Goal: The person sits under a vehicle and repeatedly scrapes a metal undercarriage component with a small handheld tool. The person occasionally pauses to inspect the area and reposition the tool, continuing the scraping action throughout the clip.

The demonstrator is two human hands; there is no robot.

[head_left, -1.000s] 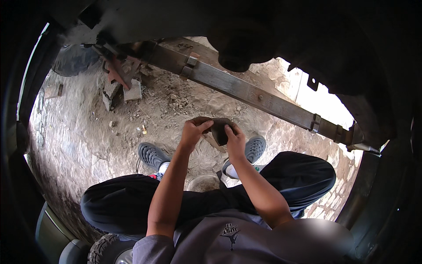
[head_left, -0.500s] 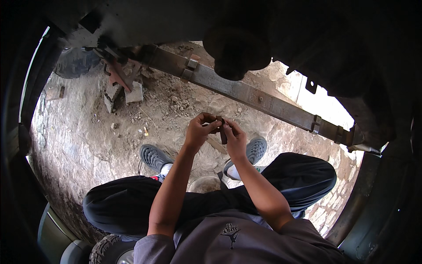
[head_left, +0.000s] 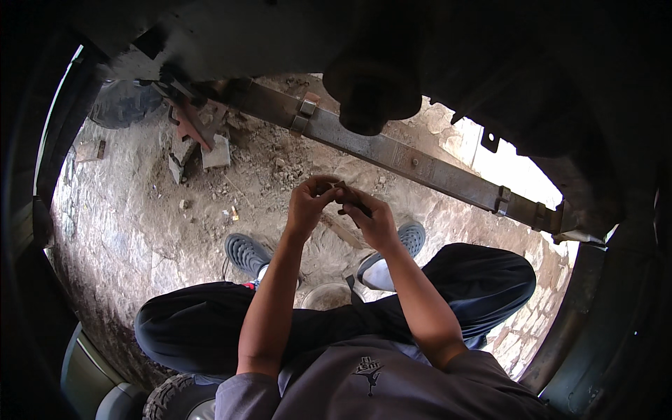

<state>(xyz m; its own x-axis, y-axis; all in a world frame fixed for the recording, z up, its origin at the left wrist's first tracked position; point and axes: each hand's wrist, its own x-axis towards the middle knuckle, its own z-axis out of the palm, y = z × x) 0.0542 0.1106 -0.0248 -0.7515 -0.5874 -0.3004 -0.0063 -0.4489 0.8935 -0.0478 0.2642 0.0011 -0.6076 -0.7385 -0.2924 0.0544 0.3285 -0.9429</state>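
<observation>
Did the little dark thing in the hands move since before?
Yes. The small dark piece rose slightly toward the long metal bar, pinched between both hands.

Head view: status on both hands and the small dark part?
Left hand and right hand together, both pinching small dark part. Held above dirt ground, below leaf spring. Nothing between hands and part.

Dusty stone ground (head_left: 140, 231) with rubble (head_left: 213, 150), a pale bowl (head_left: 325, 295).

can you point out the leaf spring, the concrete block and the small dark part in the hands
leaf spring (head_left: 392, 150), head view, on the flat middle of the bar
concrete block (head_left: 216, 152), head view, on its pale top face
small dark part (head_left: 355, 206), head view, on the piece showing between the fingers
</observation>
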